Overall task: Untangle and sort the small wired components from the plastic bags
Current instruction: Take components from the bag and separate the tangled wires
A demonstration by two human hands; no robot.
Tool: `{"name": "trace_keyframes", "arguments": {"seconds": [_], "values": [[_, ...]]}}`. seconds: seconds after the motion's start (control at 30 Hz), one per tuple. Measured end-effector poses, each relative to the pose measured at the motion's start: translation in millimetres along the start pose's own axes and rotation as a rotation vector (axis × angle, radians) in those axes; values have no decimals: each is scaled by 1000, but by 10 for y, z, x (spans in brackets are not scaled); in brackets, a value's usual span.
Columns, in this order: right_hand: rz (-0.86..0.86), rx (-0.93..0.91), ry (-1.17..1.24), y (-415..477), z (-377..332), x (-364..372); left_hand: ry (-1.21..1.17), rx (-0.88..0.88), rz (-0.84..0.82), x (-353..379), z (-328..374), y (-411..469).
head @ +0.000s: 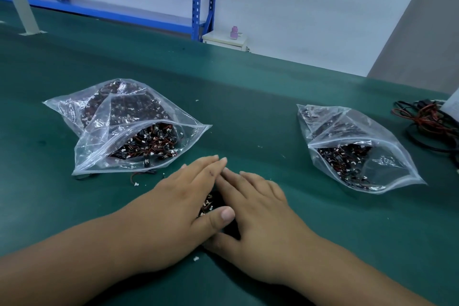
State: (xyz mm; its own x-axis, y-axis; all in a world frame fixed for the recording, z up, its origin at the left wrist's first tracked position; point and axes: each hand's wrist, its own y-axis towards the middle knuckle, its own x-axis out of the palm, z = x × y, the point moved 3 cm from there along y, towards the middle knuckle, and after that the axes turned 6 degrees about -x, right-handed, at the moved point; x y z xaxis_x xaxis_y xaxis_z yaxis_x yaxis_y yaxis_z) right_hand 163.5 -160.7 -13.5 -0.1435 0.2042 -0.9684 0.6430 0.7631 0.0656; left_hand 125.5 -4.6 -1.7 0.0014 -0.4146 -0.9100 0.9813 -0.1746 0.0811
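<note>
Barely started, I judged: my left hand [178,208] and right hand [260,221] lay flat, fingers straight, over one small clump of wired components [207,202], with the ten o'clock bag [129,129] and two o'clock bag [355,149] largely full.

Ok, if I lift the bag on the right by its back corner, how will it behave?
Probably floppy: the right bag is thin, crinkled film. Its mouth looks open, so wired components would likely spill. They look tangled, so may come out clumped.
</note>
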Motion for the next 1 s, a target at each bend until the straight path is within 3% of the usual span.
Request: {"name": "trace_keyframes", "arguments": {"seconds": [0.27, 0.4, 0.57, 0.7, 0.8, 1.0], "values": [[86, -74, -31, 200, -141, -21, -300, 46, 98, -62, -2, 38], [82, -147, -41, 196, -145, -41, -47, 43, 195, -123, -20, 1], [63, -238, 25, 254, -85, -97, 200, -26, -5, -22, -124, 7], [127, -270, 77, 236, -76, -107, 206, 11, -51, -2, -131, 33], [193, -279, 131, 207, -64, -124, 152, 40, 35, -33, -106, 32], [373, -207, 515, 157, 42, -166, 80, 16, 155, -77, -101, 85]]}}
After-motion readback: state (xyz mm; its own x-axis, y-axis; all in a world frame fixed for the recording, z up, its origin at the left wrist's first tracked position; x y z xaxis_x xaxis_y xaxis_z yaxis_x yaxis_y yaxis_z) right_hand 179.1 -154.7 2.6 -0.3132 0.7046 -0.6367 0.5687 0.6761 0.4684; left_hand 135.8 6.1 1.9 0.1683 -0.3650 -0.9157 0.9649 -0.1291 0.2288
